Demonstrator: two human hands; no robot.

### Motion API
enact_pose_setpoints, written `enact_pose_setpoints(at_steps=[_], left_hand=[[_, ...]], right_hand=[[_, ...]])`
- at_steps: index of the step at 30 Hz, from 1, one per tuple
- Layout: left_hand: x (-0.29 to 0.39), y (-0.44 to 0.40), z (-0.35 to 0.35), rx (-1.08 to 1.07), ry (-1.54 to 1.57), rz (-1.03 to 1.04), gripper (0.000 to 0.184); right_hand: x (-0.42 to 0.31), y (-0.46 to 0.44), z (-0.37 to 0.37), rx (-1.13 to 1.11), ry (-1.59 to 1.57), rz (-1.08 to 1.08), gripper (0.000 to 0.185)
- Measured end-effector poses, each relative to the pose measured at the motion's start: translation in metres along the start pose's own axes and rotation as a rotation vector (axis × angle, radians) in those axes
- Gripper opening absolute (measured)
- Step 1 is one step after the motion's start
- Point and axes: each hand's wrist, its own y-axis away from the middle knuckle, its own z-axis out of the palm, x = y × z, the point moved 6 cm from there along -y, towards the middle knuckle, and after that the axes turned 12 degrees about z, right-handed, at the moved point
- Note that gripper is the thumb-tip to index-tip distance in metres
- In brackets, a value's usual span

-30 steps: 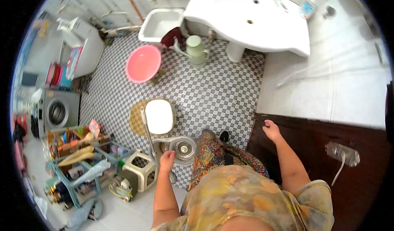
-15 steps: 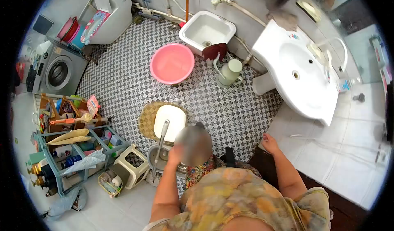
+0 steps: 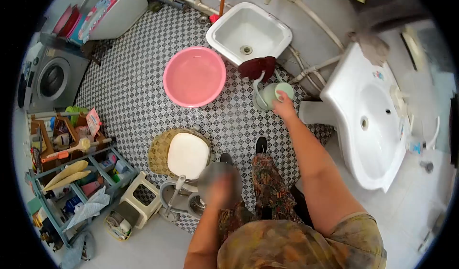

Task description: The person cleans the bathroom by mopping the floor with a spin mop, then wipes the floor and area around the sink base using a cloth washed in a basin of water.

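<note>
My left hand (image 3: 221,192) grips a smooth grey round thing (image 3: 208,178), blurred, with the look of a metal bowl or lid, held low in front of my legs. Across the floor, my right hand (image 3: 284,104) has its fingers curled at the lid and handle side of a pale green thermos flask (image 3: 264,97). The flask stands by the wall basin, its carrying handle leaning to the left. A dark red cloth (image 3: 257,68) hangs over the basin edge beside it.
A pink washbasin (image 3: 194,77) sits on the tiled floor below the white wall basin (image 3: 224,42). A white sink (image 3: 354,140) is on the right. Left are a white-topped stool (image 3: 188,156), a cream stool (image 3: 138,214) and a shelf rack (image 3: 103,161).
My right arm has swung forward from beside the sink, bringing that hand to the thermos flask. My left hand still holds the grey round thing. The view has moved.
</note>
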Motion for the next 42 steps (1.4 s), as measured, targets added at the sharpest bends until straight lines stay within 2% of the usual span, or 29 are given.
enact_pose_setpoints(at_steps=[2,5,7,12,14,16,19,20,23,24,26,27,28,30,32,33,34,38,40,42], left_hand=[[0.007,0.000,0.007,0.023,-0.071,0.007,0.017],[-0.007,0.017,0.023,0.050,-0.050,-0.091,0.017],[-0.028,0.029,0.038,0.077,0.080,-0.313,0.016],[-0.037,0.028,0.055,0.167,0.130,-0.404,0.016],[-0.031,0.018,0.057,0.181,0.164,-0.420,0.016],[-0.023,0.003,0.059,0.139,0.160,-0.450,0.015],[-0.028,0.002,0.066,0.154,0.205,-0.452,0.014],[-0.029,0.003,0.067,0.151,0.204,-0.453,0.014],[-0.039,0.011,0.071,0.155,0.247,-0.465,0.014],[-0.043,0.012,0.072,0.146,0.168,-0.409,0.014],[-0.038,0.008,0.069,0.142,0.090,-0.344,0.014],[-0.033,0.003,0.065,0.153,0.108,-0.369,0.014],[-0.030,0.001,0.062,0.162,0.126,-0.395,0.014],[-0.033,-0.004,0.063,0.216,0.146,-0.350,0.015],[-0.035,-0.019,0.060,0.262,0.168,-0.296,0.015],[-0.040,-0.030,0.059,0.292,0.257,-0.358,0.014],[-0.045,-0.040,0.060,0.321,0.348,-0.423,0.014],[-0.065,-0.093,0.064,0.314,0.409,-0.428,0.013],[-0.074,-0.107,0.071,0.291,0.420,-0.435,0.014],[-0.088,-0.110,0.079,0.230,0.413,-0.354,0.014]], right_hand=[[0.000,-0.082,0.008,0.160,0.294,-0.138,0.050],[-0.026,-0.139,0.019,0.158,0.287,-0.235,0.056],[-0.046,-0.142,0.026,0.128,0.227,-0.190,0.058],[-0.057,-0.164,0.046,-0.004,0.091,-0.027,0.066],[-0.057,-0.179,0.044,0.146,0.253,-0.032,0.069],[-0.062,-0.185,0.045,0.174,0.272,-0.030,0.065],[-0.073,-0.192,0.036,0.342,0.653,-0.152,0.045],[-0.072,-0.193,0.035,0.342,0.652,-0.149,0.045],[-0.091,-0.171,0.027,0.448,0.383,-0.345,0.039],[-0.096,-0.155,0.029,0.445,0.383,-0.345,0.039],[-0.104,-0.117,0.034,0.280,0.048,-0.475,0.036],[-0.100,-0.106,0.037,0.175,-0.151,-0.574,0.032],[-0.099,-0.084,0.040,0.051,-0.306,-0.571,0.029],[-0.091,-0.046,0.034,0.039,-0.259,-0.583,0.028],[-0.073,-0.019,0.031,-0.072,-0.274,-0.441,0.028],[-0.062,-0.009,0.027,-0.085,-0.224,-0.406,0.028],[-0.048,-0.003,0.021,-0.072,-0.191,-0.431,0.028],[0.017,0.020,-0.019,-0.049,-0.043,-0.396,0.030],[0.038,0.042,-0.045,0.034,0.198,-0.446,0.030],[0.091,0.040,-0.066,-0.015,0.056,-0.330,0.030]])
